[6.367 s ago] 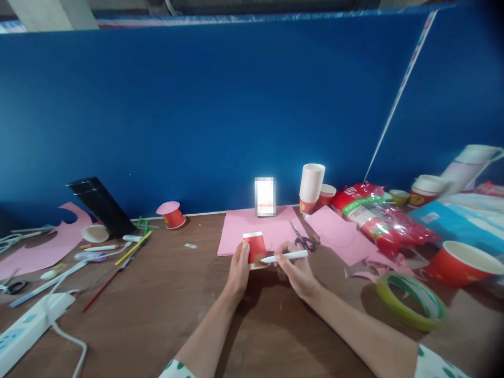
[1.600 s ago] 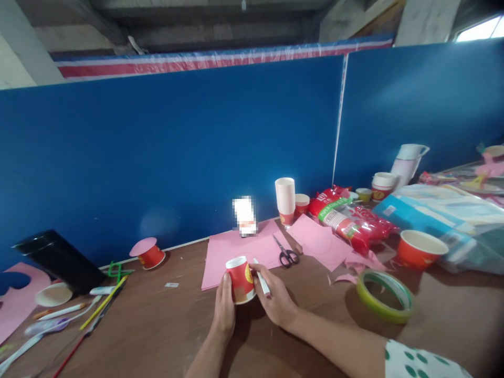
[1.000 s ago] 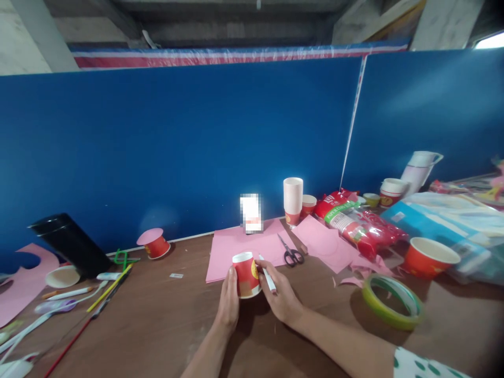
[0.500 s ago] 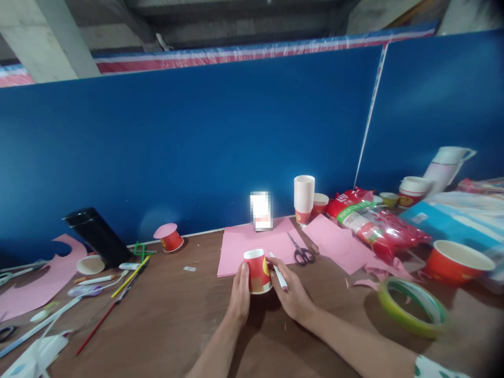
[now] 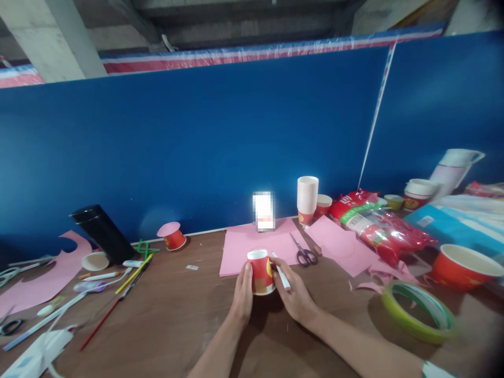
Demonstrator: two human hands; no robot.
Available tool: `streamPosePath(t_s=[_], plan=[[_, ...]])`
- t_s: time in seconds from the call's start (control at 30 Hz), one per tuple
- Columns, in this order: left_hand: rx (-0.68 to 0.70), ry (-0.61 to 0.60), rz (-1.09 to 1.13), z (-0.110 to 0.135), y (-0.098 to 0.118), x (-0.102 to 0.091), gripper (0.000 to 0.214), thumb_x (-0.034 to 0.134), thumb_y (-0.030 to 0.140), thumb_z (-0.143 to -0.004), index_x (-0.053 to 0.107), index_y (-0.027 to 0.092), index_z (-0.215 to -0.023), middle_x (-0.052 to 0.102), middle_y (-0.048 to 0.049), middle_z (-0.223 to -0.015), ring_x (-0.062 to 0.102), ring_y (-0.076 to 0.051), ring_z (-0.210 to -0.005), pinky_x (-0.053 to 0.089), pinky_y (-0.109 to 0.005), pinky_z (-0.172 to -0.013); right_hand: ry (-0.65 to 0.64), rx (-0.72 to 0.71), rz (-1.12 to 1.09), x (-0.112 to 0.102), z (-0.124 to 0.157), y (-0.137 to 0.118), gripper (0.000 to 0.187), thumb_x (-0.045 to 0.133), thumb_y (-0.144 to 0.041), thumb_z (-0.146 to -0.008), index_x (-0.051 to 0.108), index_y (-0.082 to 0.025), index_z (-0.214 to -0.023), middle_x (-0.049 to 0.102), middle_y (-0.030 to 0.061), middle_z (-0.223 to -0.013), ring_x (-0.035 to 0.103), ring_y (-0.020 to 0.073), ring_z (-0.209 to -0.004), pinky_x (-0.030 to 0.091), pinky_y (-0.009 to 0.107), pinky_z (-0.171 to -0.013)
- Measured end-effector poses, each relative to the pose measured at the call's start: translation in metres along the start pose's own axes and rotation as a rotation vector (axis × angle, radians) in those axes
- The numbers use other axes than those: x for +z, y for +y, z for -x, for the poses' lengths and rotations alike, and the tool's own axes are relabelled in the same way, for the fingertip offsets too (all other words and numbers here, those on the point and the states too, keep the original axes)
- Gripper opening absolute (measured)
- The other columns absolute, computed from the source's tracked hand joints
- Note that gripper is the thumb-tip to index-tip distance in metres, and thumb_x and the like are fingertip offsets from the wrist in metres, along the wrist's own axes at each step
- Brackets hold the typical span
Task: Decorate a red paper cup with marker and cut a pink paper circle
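Between my two hands is a red paper cup (image 5: 260, 274) with a white rim, a yellow emblem and a brownish lower band, its mouth facing up. My left hand (image 5: 242, 294) is closed against the cup's left side, thumb near the rim. On the other side my right hand (image 5: 296, 295) presses its fingers to the cup and also holds a white marker pen (image 5: 284, 279), slanted under the fingers. Just beyond the cup lie pink paper sheets (image 5: 240, 249), with dark-handled scissors (image 5: 305, 254) on their right edge.
A lit, blurred-out screen (image 5: 263, 211) stands at the back, beside stacked paper cups (image 5: 307, 195). Rightward are a red clay bag (image 5: 374, 226), a red paper bowl (image 5: 460, 269) and green tape (image 5: 417, 312). A black bottle (image 5: 103, 233) and a pink-topped cup (image 5: 174, 239) are left.
The whole scene has shifted slightly to the right in view. Both hands keep their hold on the cup, and the marker pen stays in my right hand.
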State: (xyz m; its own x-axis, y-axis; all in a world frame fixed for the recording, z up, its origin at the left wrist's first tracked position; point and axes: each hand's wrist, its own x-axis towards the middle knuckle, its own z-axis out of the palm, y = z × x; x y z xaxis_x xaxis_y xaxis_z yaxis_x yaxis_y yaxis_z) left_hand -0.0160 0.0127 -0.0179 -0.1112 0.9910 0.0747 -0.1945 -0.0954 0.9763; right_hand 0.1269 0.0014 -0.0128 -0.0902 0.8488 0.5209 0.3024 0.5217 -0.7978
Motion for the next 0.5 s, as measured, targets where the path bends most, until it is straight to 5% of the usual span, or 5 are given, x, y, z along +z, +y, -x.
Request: streamPosePath(t_s=[0.3,0.5], plan=[[0.006,-0.03,-0.036,0.001,0.001,-0.001,0.055,0.05,0.055,-0.082,0.062,0.013,-0.116,0.06,-0.0124,-0.126,0.052,-0.027,-0.12,0.035,-0.039,-0.107,0.008,0.003,0.008,-0.001,0.0,-0.001,0.033,0.042,-0.022,-0.093,0.051,-0.02,-0.125,0.065,0.0087,-0.11,0.063,0.0194,-0.1,0.051,0.029,-0.088],[-0.021,0.052,-0.004,-0.002,-0.011,-0.005,0.053,0.056,0.053,-0.079,0.062,0.013,-0.114,0.056,-0.0128,-0.13,0.046,-0.028,-0.126,0.03,-0.04,-0.11,0.017,-0.006,0.014,-0.001,0.0,0.0,0.035,0.043,-0.022,-0.093,0.05,-0.02,-0.127,0.066,0.0079,-0.11,0.064,0.0189,-0.099,0.052,0.028,-0.087]])
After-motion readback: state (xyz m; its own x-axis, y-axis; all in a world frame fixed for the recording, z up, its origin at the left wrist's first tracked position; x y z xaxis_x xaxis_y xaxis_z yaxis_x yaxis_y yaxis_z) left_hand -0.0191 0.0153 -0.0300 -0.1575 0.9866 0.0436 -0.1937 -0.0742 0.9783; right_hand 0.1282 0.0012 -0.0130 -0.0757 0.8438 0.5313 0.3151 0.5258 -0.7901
